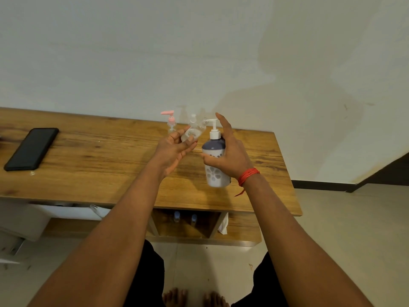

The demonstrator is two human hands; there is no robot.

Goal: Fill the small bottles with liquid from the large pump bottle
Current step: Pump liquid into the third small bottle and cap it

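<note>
My right hand [230,151] grips the large pump bottle [216,162], white and purple with flower prints, lifted above the wooden table [99,165]; the index finger rests on its white pump head. My left hand [174,149] holds a small clear bottle [192,131], tilted, its mouth next to the pump spout. A small bottle with a pink pump [170,121] stands at the table's back edge by the wall. Behind the tilted bottle stands another small clear one [193,119], partly hidden.
A black phone [32,149] lies flat on the table's left side. Under the table, a shelf [239,231] holds two bottles with blue caps [184,219] and a white cloth [223,224]. A white wall rises right behind the table.
</note>
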